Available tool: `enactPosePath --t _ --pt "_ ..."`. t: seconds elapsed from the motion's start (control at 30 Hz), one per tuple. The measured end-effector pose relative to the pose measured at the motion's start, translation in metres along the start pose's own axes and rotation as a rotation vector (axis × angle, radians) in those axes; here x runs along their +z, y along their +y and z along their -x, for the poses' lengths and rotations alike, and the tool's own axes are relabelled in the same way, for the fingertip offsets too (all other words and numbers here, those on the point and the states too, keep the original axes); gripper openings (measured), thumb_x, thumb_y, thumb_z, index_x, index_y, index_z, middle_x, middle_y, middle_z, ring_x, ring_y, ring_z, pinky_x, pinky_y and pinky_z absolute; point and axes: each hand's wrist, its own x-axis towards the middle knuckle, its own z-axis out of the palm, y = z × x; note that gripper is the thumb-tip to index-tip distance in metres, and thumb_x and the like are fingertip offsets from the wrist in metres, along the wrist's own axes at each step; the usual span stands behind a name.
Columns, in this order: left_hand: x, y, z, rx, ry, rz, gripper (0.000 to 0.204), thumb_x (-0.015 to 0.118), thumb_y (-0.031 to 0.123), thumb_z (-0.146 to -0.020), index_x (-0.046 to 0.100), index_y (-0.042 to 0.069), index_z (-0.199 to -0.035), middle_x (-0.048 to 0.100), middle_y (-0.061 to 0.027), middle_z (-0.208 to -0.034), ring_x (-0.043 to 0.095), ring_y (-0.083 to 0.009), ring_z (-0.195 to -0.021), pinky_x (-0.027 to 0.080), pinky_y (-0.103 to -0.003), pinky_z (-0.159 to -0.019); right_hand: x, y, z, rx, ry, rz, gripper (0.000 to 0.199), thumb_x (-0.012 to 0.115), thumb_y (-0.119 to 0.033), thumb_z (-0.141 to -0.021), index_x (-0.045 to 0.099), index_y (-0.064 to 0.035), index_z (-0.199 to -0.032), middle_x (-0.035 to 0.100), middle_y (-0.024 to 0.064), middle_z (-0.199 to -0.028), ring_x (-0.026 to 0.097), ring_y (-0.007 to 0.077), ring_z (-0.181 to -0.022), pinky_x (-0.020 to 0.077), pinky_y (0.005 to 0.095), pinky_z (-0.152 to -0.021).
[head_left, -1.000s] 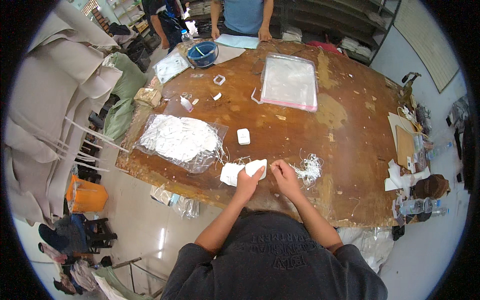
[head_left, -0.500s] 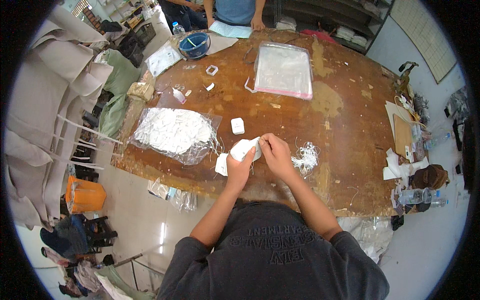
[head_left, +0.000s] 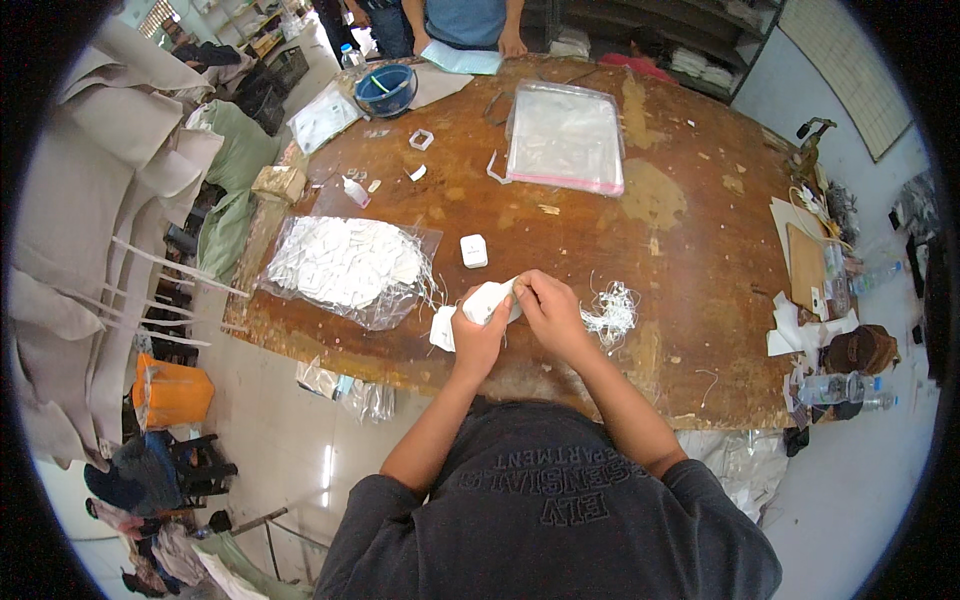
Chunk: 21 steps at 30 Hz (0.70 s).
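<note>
My left hand is closed around a small stack of white paper tags. My right hand pinches at the stack's right end, fingers closed; whether a string is between them is too small to tell. More white tags lie just left of my left hand. A neat little pile of white tags sits beyond my hands. To the left, a clear plastic bag is spread under a heap of loose white tags. Right of my right hand lies a tangle of white strings.
Clear plastic sleeves are stacked on the far part of the worn wooden table. A blue bucket, a small squeeze bottle and a blocky lump stand far left. Plastic bottles line the right edge. A person stands opposite.
The stack in my left hand has tilted slightly, its top tag now lying flatter. My right fingers stay at its right end. Otherwise the view has only shifted a little.
</note>
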Motion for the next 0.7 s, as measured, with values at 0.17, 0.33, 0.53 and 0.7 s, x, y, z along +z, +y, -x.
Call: enactPosePath --t 0.17,0.33,0.53,0.7 --pt "0.003 0.000 0.002 -0.060 0.015 0.058 0.019 0.067 0.012 -0.086 0.063 -0.001 -0.098 0.065 -0.0039 -0.089 0.058 -0.0088 -0.079 0.048 -0.026 -0.070 -0.001 0.004 0.002 0.007 -0.014 -0.043 0.015 0.053 -0.015 -0.091 0.056 -0.0004 -0.089 0.060 0.0184 -0.081 0.060 0.0356 -0.074 0.0464 0.0407 -0.065" --pt "0.004 -0.003 0.005 -0.089 0.020 0.072 0.019 0.067 0.013 -0.086 0.063 -0.001 -0.097 0.066 -0.0037 -0.089 0.059 -0.0085 -0.079 0.048 -0.025 -0.070 -0.002 0.009 0.002 0.020 -0.059 -0.054 0.015 0.053 -0.013 -0.092 0.056 0.0014 -0.089 0.059 0.0157 -0.079 0.058 0.0265 -0.071 0.0455 0.0343 -0.065" --pt "0.000 -0.007 0.003 0.083 -0.009 -0.009 0.015 0.067 0.010 -0.085 0.064 0.001 -0.096 0.063 -0.0021 -0.085 0.057 -0.0083 -0.074 0.046 -0.025 -0.064 -0.002 0.009 -0.001 -0.015 -0.107 -0.053 0.015 0.052 -0.013 -0.090 0.055 0.0012 -0.089 0.060 0.0193 -0.081 0.059 0.0358 -0.075 0.0461 0.0402 -0.066" --pt "-0.008 -0.001 -0.003 0.451 -0.027 -0.444 0.019 0.068 0.004 -0.076 0.066 0.007 -0.094 0.059 -0.0055 -0.086 0.059 -0.0196 -0.079 0.047 -0.031 -0.069 0.001 0.015 0.001 -0.046 -0.053 -0.128 0.017 0.051 -0.015 -0.094 0.058 0.0006 -0.093 0.061 0.0128 -0.077 0.060 0.0248 -0.071 0.0464 0.0360 -0.064"
